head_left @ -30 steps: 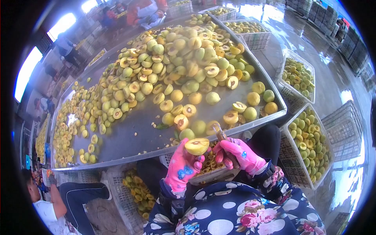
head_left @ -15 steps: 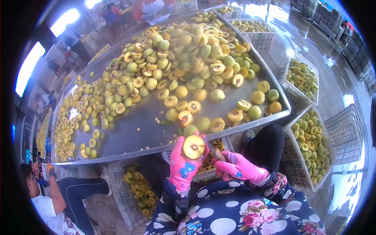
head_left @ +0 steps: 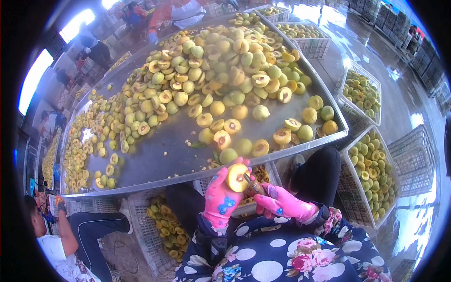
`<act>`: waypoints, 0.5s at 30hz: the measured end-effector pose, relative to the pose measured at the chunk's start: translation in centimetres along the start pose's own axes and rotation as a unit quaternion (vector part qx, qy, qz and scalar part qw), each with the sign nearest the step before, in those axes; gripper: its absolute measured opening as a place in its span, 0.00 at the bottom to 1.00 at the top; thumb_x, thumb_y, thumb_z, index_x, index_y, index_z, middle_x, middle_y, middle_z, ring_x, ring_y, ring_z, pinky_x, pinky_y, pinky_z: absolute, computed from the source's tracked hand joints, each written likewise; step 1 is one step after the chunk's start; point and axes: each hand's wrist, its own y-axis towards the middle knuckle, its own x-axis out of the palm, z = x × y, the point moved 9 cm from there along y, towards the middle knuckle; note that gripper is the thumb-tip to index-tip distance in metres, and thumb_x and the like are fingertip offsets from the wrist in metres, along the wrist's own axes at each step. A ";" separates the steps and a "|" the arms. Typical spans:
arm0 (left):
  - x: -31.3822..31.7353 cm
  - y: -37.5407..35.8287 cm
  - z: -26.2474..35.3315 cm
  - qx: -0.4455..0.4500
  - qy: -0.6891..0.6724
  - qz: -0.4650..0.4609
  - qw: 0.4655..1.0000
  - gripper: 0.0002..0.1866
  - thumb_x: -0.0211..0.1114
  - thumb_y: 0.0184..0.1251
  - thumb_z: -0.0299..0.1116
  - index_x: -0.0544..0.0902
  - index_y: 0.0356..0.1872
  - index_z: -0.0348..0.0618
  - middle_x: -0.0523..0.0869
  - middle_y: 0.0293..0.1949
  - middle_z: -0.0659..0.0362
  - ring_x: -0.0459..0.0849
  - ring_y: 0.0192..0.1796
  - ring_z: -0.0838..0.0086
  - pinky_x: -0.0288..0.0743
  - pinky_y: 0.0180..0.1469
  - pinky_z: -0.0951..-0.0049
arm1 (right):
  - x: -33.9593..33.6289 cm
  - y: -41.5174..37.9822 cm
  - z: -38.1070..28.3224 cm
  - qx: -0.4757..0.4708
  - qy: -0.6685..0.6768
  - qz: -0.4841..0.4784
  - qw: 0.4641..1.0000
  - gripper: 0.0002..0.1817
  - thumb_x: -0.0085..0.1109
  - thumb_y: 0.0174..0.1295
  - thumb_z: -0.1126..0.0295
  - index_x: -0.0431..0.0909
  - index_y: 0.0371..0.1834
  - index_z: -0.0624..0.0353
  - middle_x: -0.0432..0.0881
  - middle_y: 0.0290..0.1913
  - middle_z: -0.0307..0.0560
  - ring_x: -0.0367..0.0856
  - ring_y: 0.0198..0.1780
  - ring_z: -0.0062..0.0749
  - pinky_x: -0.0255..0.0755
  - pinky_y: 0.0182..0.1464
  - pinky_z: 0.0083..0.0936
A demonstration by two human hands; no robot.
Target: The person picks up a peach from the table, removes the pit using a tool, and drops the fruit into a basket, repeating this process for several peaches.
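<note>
My left hand [head_left: 221, 199], in a pink glove, has its grip closed around a halved peach [head_left: 237, 177], cut face turned up toward me with the pit showing in the middle. I hold it just below the near edge of the counter [head_left: 164, 160], above a crate [head_left: 256, 207] that sits under that edge and has fruit pieces in it. My right hand [head_left: 282, 204], also gloved in pink, has its grip closed on a small pitting tool [head_left: 256, 186]; its tip rests at the cut face of the peach half, right beside the pit. The two hands are close together, nearly touching.

The metal counter slopes away from me and carries a big heap of peaches [head_left: 221, 61], whole ones and halves mixed, thick at the far end and thinner near me. A few loose halves [head_left: 222, 139] lie just beyond my left hand, near the rim. To my right stand white plastic crates of peaches [head_left: 373, 167], one near my knee and another [head_left: 361, 91] farther off. Below the counter on my left another crate [head_left: 164, 225] holds cut halves. A seated person [head_left: 70, 244] is low on my left, and other people [head_left: 178, 9] stand at the far end of the counter.
</note>
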 end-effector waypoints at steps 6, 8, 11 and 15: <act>-1.9 0.3 0.3 0.037 0.096 0.024 0.994 0.25 0.49 0.69 0.39 0.64 0.62 0.34 0.68 0.61 0.45 0.70 0.59 0.57 0.62 0.63 0.58 | -0.4 0.5 0.6 -0.002 -0.036 0.019 0.999 0.14 0.47 0.68 0.59 0.68 0.44 0.59 0.76 0.29 0.37 0.73 0.24 0.16 0.69 0.28 0.14; -1.7 0.3 0.4 0.038 0.095 0.013 0.995 0.24 0.49 0.69 0.38 0.64 0.62 0.34 0.68 0.60 0.45 0.71 0.59 0.57 0.63 0.63 0.58 | -0.5 0.3 0.3 -0.005 -0.032 0.033 0.999 0.14 0.47 0.68 0.59 0.68 0.44 0.59 0.75 0.29 0.36 0.73 0.24 0.16 0.69 0.28 0.14; -1.1 0.3 0.5 0.036 0.085 0.009 0.996 0.23 0.48 0.70 0.38 0.64 0.61 0.34 0.69 0.60 0.45 0.71 0.58 0.57 0.65 0.62 0.57 | -0.4 0.0 -0.6 -0.012 -0.015 0.046 0.999 0.13 0.47 0.68 0.60 0.68 0.44 0.58 0.75 0.28 0.36 0.72 0.24 0.15 0.68 0.27 0.14; -1.2 0.5 0.1 0.046 0.100 0.040 0.993 0.22 0.47 0.71 0.40 0.66 0.59 0.38 0.71 0.57 0.46 0.74 0.54 0.57 0.69 0.58 0.57 | -0.6 0.0 -1.0 -0.024 -0.092 0.065 0.993 0.10 0.49 0.67 0.63 0.68 0.40 0.59 0.74 0.25 0.39 0.71 0.24 0.19 0.67 0.27 0.21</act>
